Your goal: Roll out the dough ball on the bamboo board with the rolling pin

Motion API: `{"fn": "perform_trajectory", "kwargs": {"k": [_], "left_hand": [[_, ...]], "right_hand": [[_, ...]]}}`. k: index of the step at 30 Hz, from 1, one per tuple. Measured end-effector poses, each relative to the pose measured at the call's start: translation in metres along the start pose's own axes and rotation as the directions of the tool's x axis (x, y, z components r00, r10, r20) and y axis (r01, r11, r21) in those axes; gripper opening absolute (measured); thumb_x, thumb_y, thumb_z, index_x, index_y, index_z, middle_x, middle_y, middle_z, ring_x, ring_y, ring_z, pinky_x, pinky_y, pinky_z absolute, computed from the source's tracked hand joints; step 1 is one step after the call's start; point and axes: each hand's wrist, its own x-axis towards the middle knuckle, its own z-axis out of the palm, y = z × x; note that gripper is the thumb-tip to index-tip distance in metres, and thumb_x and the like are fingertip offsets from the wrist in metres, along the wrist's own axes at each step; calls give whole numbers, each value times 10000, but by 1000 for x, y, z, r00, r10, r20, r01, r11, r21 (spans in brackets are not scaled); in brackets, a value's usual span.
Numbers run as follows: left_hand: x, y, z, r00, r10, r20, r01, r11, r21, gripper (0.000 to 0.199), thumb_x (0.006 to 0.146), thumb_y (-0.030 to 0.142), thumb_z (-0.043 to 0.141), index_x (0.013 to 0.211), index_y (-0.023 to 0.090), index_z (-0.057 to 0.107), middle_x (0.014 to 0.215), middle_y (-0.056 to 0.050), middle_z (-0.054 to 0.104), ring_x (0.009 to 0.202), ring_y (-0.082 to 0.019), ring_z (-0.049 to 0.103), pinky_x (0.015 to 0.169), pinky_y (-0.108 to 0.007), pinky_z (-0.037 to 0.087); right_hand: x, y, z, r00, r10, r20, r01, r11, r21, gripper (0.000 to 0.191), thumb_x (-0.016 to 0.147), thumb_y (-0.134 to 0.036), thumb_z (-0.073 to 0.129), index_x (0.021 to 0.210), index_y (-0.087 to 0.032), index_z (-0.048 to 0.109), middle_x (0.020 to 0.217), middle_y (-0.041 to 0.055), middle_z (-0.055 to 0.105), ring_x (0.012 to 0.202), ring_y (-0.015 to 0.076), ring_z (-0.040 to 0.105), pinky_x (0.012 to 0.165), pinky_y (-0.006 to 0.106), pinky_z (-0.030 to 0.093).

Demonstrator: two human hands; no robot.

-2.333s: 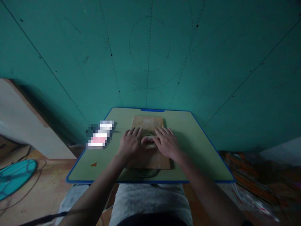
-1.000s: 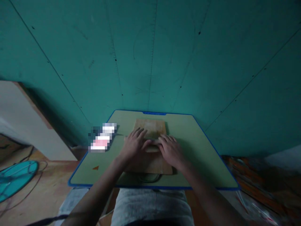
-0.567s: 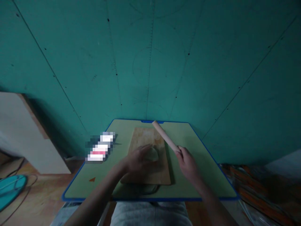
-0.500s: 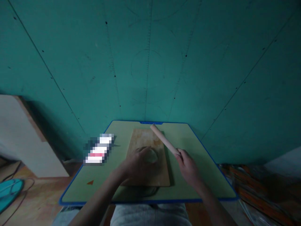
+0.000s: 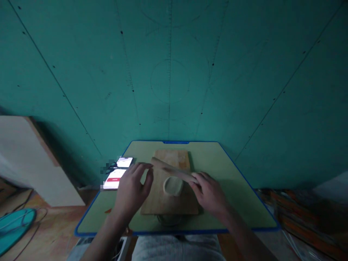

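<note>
My right hand [image 5: 209, 190] is wrapped round the near right end of a pale wooden rolling pin [image 5: 174, 170]. The pin is held aslant above a wooden board [image 5: 171, 207]. On the board lies a flat, pale round of dough [image 5: 173, 186], just on the near side of the pin. My left hand [image 5: 133, 187] has thumb and fingers apart, with its fingertips close to the pin's far left end; whether they touch it I cannot tell.
The board rests on a pale folding table [image 5: 228, 174] with a blue rim. A lit phone [image 5: 115, 177] lies left of my left hand, near a small orange scrap [image 5: 108, 210]. A round transparent thing [image 5: 168, 220] shows at the board's near edge. Behind stands a green wall [image 5: 174, 90].
My left hand has left the dough and moved left and up, its fingers apart. The rolling pin has swung lower and leftward over the board, still in my right hand.
</note>
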Motion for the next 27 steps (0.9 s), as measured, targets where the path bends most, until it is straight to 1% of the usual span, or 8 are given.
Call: {"fn": "perform_trajectory", "kwargs": {"k": [1, 3, 7, 12, 16, 19, 23, 27], "left_hand": [[2, -2, 2, 998, 62, -2, -62, 998, 15, 265, 963, 316, 428, 986, 182, 655, 982, -101, 719, 913, -246, 668, 772, -368, 520], [1, -4, 13, 985, 141, 101, -145, 988, 43, 272, 971, 320, 447, 1059, 168, 655, 1065, -119, 712, 988, -266, 654, 828, -403, 514], [-19, -7, 43, 933, 126, 338, -165, 982, 89, 301, 1001, 267, 397, 946, 186, 682, 919, -79, 734, 842, -236, 666, 781, -384, 512], [-26, -5, 54, 944, 160, 288, -196, 976, 98, 305, 1006, 287, 401, 1059, 167, 675, 1100, -108, 718, 1045, -281, 635, 894, -438, 492], [-12, -1, 53, 935, 108, 338, -148, 985, 94, 351, 1025, 322, 358, 1040, 191, 684, 1066, -91, 725, 998, -257, 652, 857, -403, 510], [3, 1, 60, 915, 43, 401, -107, 985, 138, 394, 1033, 342, 322, 1010, 201, 689, 1022, -85, 729, 982, -248, 663, 863, -389, 517], [24, -2, 81, 917, -75, 391, -44, 957, 286, 419, 1005, 399, 394, 1265, 155, 615, 1339, -164, 611, 1278, -293, 542, 1028, -412, 453], [36, -8, 93, 901, -131, 414, -15, 943, 331, 481, 1000, 409, 396, 1341, 112, 562, 1433, -213, 523, 1348, -325, 479, 1057, -427, 435]], "right_hand": [[1, -7, -1, 999, -29, 27, 29, 999, -24, 188, 946, -251, 482, 1032, -209, 643, 1011, 78, 700, 918, 224, 644, 772, 316, 479], [1, -17, -1, 995, -67, 75, 71, 996, -55, 166, 943, -242, 497, 1009, -213, 647, 985, 65, 692, 916, 219, 626, 779, 315, 459], [-10, -24, 11, 997, -8, 76, 18, 991, -131, 152, 941, -245, 497, 901, -216, 641, 911, 49, 679, 870, 216, 611, 745, 315, 425], [-19, -20, 26, 994, 110, 10, -105, 966, -236, 242, 995, -329, 425, 970, -210, 633, 941, 71, 681, 896, 229, 610, 741, 322, 419], [2, -10, 28, 990, 137, -14, -135, 944, -302, 314, 999, -371, 402, 1107, -185, 632, 1061, 119, 672, 987, 258, 590, 840, 361, 425], [27, 2, 28, 975, 212, 71, -179, 931, -317, 352, 1001, -414, 385, 1130, -199, 632, 1098, 117, 663, 1036, 265, 578, 880, 381, 414], [61, 17, 28, 921, 304, 246, -219, 922, -319, 386, 1009, -433, 352, 1193, -214, 612, 1205, 123, 636, 1130, 257, 546, 951, 394, 369], [77, 20, 26, 877, 319, 359, -198, 922, -333, 363, 1005, -394, 374, 1222, -220, 607, 1259, 134, 619, 1170, 256, 526, 977, 401, 347]]}}
